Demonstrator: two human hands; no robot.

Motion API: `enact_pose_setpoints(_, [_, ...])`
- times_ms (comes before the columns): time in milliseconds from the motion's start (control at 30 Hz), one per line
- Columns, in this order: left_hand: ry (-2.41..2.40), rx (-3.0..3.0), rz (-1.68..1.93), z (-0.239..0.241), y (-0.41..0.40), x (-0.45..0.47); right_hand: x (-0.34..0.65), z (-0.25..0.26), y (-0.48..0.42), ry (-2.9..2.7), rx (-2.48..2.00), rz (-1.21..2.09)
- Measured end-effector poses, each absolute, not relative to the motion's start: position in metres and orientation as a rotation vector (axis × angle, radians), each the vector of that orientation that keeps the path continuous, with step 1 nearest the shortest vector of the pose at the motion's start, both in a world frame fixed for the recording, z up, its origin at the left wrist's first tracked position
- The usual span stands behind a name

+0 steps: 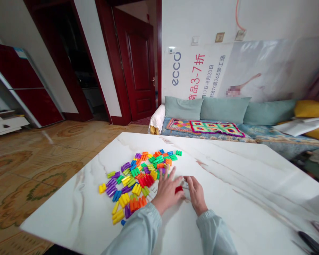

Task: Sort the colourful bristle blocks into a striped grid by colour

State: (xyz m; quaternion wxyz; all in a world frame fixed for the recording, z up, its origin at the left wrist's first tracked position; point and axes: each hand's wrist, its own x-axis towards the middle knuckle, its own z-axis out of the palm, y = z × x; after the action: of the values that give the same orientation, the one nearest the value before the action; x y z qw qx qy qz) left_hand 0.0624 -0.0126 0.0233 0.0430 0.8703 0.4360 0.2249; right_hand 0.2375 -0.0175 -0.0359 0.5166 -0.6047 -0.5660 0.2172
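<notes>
My left hand point(168, 187) lies with its fingers spread at the right edge of a pile of ribbed plastic toy pieces point(135, 172). These are yellow, green, purple, orange, red and blue. A dark red piece point(179, 189) shows by my left thumb. My right hand point(196, 194) faces it a little to the right, fingers curled around a whitish plastic piece point(185, 185). That piece is partly hidden by the fingers. More pale pieces point(153, 190) lie just left of my left hand, and its fingertips reach over some purple and green ones.
All of this is on a white marbled table point(234, 219). Dark-handled scissors or a similar tool point(309, 242) lie at the lower right corner. Beyond the far edge stands a sofa point(215, 136) with green cushions point(225, 109). Tiled floor point(55, 156) shows at left.
</notes>
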Motion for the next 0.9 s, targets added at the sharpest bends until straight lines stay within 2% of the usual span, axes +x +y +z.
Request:
enact_pose_setpoints(100, [1.163,2.749,0.605,0.013,-0.004,0.070,0.238,-0.036,-0.017,-1.357,-1.444,0.523])
enact_pose_setpoints(333, [1.692,2.617,0.547,0.034,0.034,0.019,0.239,-0.036,-0.018,-1.353,-1.445,0.561])
enact_pose_setpoints(467, [1.777,2.566,0.620,0.026,-0.021,-0.012,0.239,-0.038,-0.018,-1.347,-1.440,0.574])
enact_pose_setpoints(633, [1.489,2.793,0.633,-0.018,-0.108,-0.054,0.239,-0.037,-0.018,-1.372,-1.464,0.540])
enact_pose_setpoints(900, [1.783,2.804,0.664,-0.028,-0.083,-0.072,0.237,-0.046,-0.011,-1.495,-1.563,0.324])
